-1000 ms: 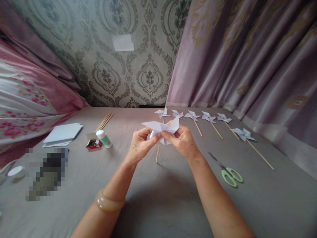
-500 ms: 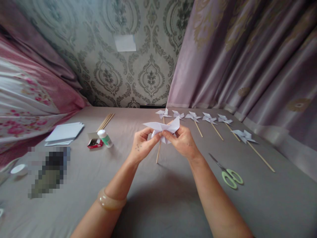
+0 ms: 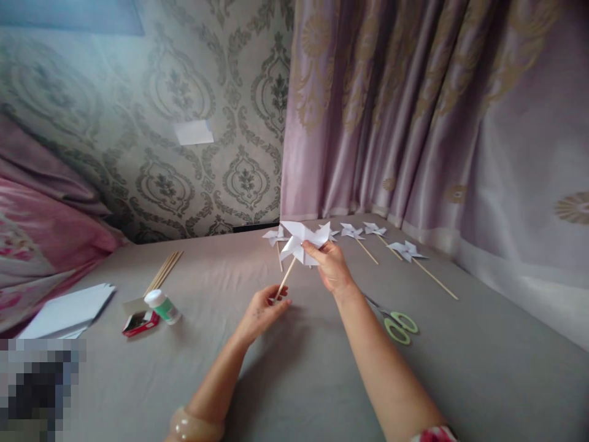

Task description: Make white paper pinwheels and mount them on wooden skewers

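Observation:
A white paper pinwheel (image 3: 300, 236) on a thin wooden stick is held up over the middle of the table. With thumb on its centre, my right hand (image 3: 332, 264) pinches the paper blades from the right side. Lower down, the fingers of my left hand (image 3: 264, 312) curl around the bottom of the stick. The stick leans, its top tilted to the right. Behind the held one, more pinwheels lie in a row, among them one at the far right (image 3: 407, 250). Green-handled scissors (image 3: 398, 325) rest near my right forearm.
To the left lie a stack of white paper (image 3: 69, 312), several wooden sticks (image 3: 164, 272), an open red box (image 3: 139, 321) of small dark items and a white-and-green bottle (image 3: 162, 307). A patterned wall and curtains (image 3: 340, 123) border the grey-covered table (image 3: 193, 374).
My left hand has moved from the paper blades down to the lower stick. My right hand still holds the blades, now turned more face-on. The view has swung to the right.

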Tool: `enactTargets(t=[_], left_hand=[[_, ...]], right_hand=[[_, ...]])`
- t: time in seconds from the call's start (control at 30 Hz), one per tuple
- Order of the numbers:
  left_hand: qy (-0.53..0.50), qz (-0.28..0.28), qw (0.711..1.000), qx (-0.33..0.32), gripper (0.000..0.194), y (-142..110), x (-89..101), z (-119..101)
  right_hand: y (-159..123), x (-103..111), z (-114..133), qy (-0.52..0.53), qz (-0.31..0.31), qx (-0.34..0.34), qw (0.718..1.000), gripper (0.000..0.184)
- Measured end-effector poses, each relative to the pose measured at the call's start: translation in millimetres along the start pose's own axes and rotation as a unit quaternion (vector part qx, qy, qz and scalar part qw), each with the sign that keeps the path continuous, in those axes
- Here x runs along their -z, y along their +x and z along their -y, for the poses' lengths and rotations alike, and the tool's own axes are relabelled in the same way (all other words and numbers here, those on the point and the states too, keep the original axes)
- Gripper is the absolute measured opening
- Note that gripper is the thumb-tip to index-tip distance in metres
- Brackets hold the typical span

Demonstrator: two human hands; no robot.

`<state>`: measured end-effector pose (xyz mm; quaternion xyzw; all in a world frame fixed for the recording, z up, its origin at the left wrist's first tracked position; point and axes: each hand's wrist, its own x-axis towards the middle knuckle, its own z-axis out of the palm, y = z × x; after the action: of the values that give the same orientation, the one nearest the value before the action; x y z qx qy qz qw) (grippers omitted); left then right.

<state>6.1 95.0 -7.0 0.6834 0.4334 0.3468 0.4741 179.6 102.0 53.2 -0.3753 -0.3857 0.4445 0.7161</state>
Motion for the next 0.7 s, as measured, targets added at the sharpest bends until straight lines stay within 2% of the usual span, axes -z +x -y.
enactTargets(t=[0.13,0.27,0.4,0.57,0.63,0.7], left_hand=[[0.016,0.015,1.0,-0.006,0.049,0.9,-11.2,11.3],[0.033,0.021,0.999,-0.034,0.045,0.2,-14.5,14.6],[0.05,0.017,0.998,-0.035,0.042,-0.8,-18.8,14.9],[0.035,-0.012,0.999,-0.023,0.043,-3.9,-20.1,8.4],[0.018,-0.018,1.0,-0.008,0.043,-5.3,-18.8,6.8],[0.0,-0.027,1.0,0.004,0.044,-6.1,-17.5,6.9]], right_hand=[[9.6,12.3,-0.3,0.028,-0.037,0.0,0.999,0.041],[14.5,18.1,-3.0,0.037,-0.059,0.007,0.998,0.042],[16.2,20.3,-7.4,0.027,-0.067,0.001,0.997,0.045],[16.4,24.0,-9.6,-0.023,-0.041,-0.007,0.999,0.048],[17.4,28.7,-8.0,-0.046,-0.014,-0.016,0.999,0.05],[19.1,35.2,-5.2,-0.077,-0.013,-0.028,0.997,0.053]])
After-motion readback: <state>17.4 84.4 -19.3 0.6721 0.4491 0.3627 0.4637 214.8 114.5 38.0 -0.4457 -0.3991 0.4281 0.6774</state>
